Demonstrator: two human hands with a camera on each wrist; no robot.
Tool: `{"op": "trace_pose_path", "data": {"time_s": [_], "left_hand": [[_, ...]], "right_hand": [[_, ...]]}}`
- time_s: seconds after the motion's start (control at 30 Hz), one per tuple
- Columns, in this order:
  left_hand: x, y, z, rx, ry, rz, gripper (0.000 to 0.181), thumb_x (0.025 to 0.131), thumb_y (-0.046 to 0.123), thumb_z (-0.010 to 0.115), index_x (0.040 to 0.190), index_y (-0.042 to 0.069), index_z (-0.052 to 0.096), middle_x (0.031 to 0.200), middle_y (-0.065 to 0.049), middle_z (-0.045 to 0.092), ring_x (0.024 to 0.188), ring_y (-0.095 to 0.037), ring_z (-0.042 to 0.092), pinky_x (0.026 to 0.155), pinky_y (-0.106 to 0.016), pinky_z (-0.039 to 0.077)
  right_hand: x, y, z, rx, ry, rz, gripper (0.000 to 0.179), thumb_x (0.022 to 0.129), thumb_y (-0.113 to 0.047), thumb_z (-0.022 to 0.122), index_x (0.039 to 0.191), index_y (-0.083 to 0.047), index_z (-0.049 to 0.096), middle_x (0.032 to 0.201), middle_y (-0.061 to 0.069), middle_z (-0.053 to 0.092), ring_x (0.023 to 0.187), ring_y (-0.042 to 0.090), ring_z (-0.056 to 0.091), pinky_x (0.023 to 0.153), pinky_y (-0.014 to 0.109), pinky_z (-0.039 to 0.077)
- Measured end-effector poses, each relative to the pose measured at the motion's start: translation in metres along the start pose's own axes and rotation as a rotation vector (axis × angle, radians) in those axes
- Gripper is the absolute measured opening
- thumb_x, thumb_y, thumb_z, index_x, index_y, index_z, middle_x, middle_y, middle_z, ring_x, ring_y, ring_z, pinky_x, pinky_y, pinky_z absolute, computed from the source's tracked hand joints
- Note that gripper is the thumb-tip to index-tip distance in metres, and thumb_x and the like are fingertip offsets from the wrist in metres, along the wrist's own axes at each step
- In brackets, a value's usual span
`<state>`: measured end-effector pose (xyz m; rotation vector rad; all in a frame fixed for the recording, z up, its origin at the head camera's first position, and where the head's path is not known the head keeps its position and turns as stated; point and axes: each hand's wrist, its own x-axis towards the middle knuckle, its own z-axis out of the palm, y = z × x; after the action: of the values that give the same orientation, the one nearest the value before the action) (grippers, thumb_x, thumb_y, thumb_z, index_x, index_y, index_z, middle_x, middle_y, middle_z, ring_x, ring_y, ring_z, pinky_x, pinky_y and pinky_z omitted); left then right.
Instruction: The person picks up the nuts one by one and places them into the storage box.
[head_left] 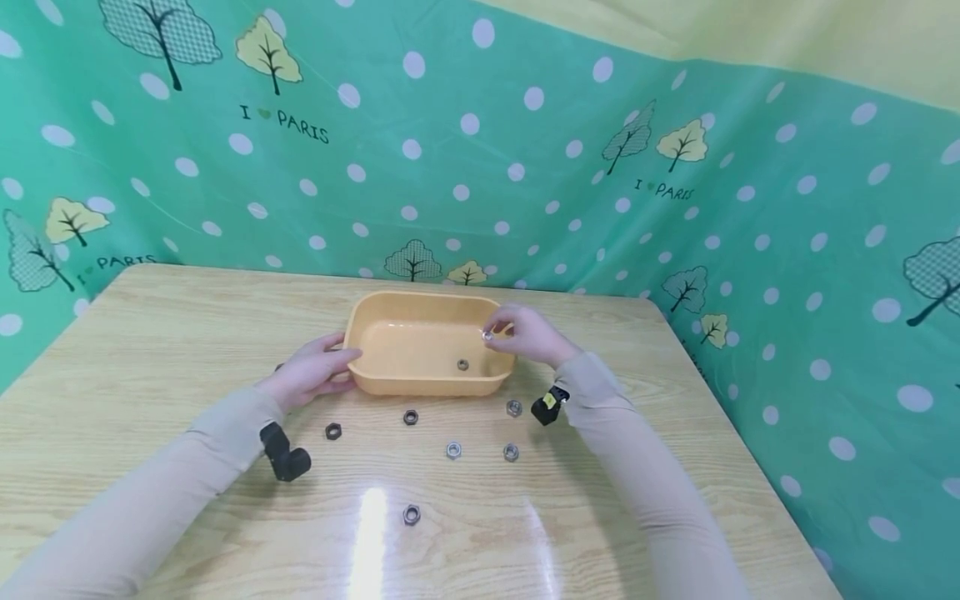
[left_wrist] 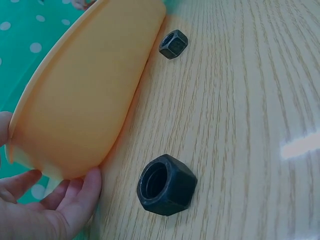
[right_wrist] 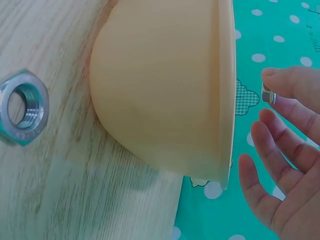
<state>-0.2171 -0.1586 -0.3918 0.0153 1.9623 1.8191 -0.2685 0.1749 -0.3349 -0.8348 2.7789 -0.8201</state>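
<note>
A pale orange plastic basin (head_left: pixel 420 387) stands on the table. My left hand (head_left: pixel 311 368) grips its left end, thumb over the rim and the other fingers against the outer wall (left_wrist: pixel 90 90). Above the basin's right end, my right hand (head_left: pixel 528 333) pinches a small silver hex nut (right_wrist: pixel 268 95) between thumb and index finger, while its other fingers spread loosely. One hex nut (head_left: pixel 462 365) lies on the basin floor. Close to my left hand, a dark nut (left_wrist: pixel 167 185) sits on the wood. A silver nut (right_wrist: pixel 24 107) lies by the basin's right front corner.
Several more nuts lie in front of the basin, among them a dark one (head_left: pixel 411 417), a silver one (head_left: pixel 453 450) and one nearer me (head_left: pixel 412 515). A green dotted curtain (head_left: pixel 450 167) hangs behind and to the right of the wooden table (head_left: pixel 187 333).
</note>
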Motion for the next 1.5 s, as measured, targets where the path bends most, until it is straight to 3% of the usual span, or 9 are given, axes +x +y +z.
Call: {"op": "trace_pose_path", "data": {"time_s": [0.93, 1.23, 1.5], "left_hand": [[-0.001, -0.001, 0.001, -0.012, 0.01, -0.019, 0.074, 0.1, 0.025, 0.045, 0.151, 0.002, -0.005, 0.148, -0.031, 0.026, 0.132, -0.035, 0.04, 0.105, -0.036, 0.046], [-0.001, 0.0, 0.001, -0.018, 0.01, -0.024, 0.075, 0.1, 0.025, 0.045, 0.151, 0.002, -0.006, 0.149, -0.031, 0.025, 0.135, -0.039, 0.035, 0.106, -0.036, 0.044], [-0.001, 0.002, 0.002, -0.017, 0.011, -0.027, 0.074, 0.1, 0.025, 0.044, 0.151, 0.003, -0.006, 0.149, -0.03, 0.025, 0.135, -0.039, 0.035, 0.106, -0.036, 0.044]], "right_hand": [[0.0, 0.002, 0.005, -0.044, -0.022, 0.05, 0.025, 0.083, -0.014, 0.071, 0.106, -0.005, 0.067, 0.112, 0.01, 0.064, 0.104, 0.023, 0.059, 0.093, 0.035, 0.053], [-0.002, 0.003, 0.003, -0.017, -0.003, 0.059, 0.024, 0.082, -0.012, 0.072, 0.105, -0.005, 0.067, 0.11, 0.009, 0.065, 0.102, 0.022, 0.059, 0.092, 0.033, 0.054], [-0.008, 0.013, 0.001, 0.071, 0.02, 0.047, 0.027, 0.083, -0.008, 0.069, 0.108, 0.001, 0.066, 0.108, 0.013, 0.064, 0.099, 0.024, 0.06, 0.092, 0.034, 0.054]]}}
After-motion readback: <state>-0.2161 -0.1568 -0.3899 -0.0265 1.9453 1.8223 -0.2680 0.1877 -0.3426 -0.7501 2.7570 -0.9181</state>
